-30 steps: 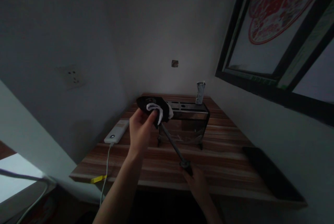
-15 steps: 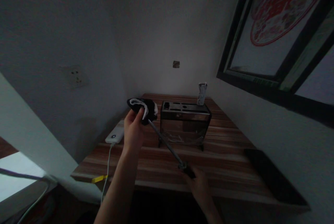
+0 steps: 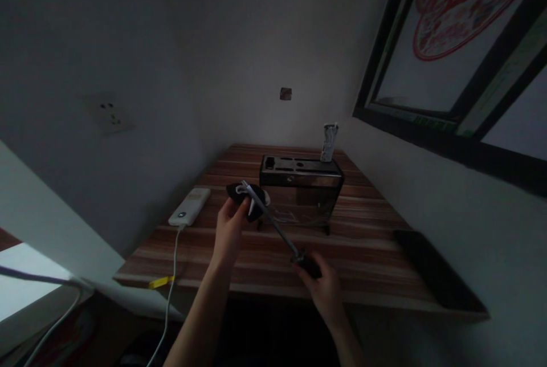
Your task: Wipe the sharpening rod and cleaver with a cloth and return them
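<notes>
"Where does our rod (image 3: 277,228) point?"

"Its long axis goes slanting above the table (image 3: 363,253): the tip is far left, over the cloth (image 3: 253,213), and the handle (image 3: 310,266) is near us, at right."

"And how do we hold?"

"Our right hand (image 3: 325,281) is wrapped around the handle; our left hand (image 3: 229,227) pinches the cloth (black, with white edges). The rod is straight, thin, grey like metal."
</notes>
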### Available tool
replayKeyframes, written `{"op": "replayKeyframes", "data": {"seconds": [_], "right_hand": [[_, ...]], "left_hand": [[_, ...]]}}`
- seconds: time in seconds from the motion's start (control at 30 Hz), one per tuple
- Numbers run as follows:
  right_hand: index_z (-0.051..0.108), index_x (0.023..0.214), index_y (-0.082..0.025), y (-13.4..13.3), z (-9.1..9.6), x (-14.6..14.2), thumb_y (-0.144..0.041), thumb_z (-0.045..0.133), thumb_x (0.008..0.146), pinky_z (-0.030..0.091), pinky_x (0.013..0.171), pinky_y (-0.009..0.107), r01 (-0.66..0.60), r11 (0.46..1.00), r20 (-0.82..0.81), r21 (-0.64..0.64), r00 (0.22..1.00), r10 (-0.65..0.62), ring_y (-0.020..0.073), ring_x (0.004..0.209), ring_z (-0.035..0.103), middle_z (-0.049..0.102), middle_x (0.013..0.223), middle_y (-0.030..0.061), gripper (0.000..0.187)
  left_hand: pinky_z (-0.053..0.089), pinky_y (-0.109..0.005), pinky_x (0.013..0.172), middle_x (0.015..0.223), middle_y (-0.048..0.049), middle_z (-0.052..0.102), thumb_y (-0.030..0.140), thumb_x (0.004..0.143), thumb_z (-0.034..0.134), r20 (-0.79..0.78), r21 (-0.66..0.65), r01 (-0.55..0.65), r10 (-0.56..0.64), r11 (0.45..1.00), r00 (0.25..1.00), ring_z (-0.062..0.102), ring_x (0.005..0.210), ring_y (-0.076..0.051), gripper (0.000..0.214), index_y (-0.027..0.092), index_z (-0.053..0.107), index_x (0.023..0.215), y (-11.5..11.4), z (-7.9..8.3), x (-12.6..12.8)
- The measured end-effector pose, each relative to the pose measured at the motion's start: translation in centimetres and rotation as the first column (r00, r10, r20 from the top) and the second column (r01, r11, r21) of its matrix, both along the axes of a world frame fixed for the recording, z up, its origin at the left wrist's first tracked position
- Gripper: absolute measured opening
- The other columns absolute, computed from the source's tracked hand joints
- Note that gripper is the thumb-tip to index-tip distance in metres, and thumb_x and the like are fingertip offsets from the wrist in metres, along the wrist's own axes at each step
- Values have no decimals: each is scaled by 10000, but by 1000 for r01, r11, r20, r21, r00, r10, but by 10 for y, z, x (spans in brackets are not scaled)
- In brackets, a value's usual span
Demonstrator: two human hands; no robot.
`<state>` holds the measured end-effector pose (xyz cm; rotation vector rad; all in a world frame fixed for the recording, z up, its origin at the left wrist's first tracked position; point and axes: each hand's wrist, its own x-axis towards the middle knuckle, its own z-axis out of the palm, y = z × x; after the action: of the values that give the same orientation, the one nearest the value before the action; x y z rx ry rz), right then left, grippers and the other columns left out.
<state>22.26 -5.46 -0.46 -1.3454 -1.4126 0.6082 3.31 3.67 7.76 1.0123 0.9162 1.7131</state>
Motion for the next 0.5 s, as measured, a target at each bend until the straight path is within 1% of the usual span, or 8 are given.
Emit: {"op": "replayKeyframes", "data": {"seconds": [0.07,0.13,0.23,0.33,0.5], "right_hand": [[659,818,-182,0,1,0,-465,654,733,521,682,280,29,999,-36,14,999,-28,210,738,664,710,798,61,296],[648,832,-186,-1,2,0,-476,636,745,515,632,258,27,1000,-72,12,997,-27,184,676,650,698,776,44,302],[635,850,-186,-2,1,0,-495,595,774,480,525,224,29,1000,-85,4,996,-28,136,542,587,664,707,18,320],[624,845,-175,-3,0,1,-496,552,805,454,499,210,46,999,-70,11,997,-45,117,495,543,618,630,1,331],[626,871,-163,-3,-1,3,-508,499,831,461,521,220,87,996,-75,34,994,-84,130,502,549,592,575,-5,370]], "left_hand": [[477,-241,738,876,-52,712,373,677,710,-64,-30,77,-78,997,995,650,812,-170,365,133,662,949,-7,-9,11],[484,-244,733,882,-58,716,357,676,709,-121,-61,147,-154,987,981,652,815,-177,347,132,665,937,-16,-17,22],[489,-245,739,892,-54,720,333,685,696,-172,-95,224,-238,970,956,654,824,-179,294,140,668,905,-28,-24,34],[494,-243,720,860,-54,718,322,696,684,-222,-114,250,-269,962,937,655,805,-181,263,134,661,879,-35,-23,39],[503,-271,748,895,-66,715,325,708,664,-282,-115,275,-297,955,912,656,843,-203,281,129,646,910,-39,-19,40]]}}
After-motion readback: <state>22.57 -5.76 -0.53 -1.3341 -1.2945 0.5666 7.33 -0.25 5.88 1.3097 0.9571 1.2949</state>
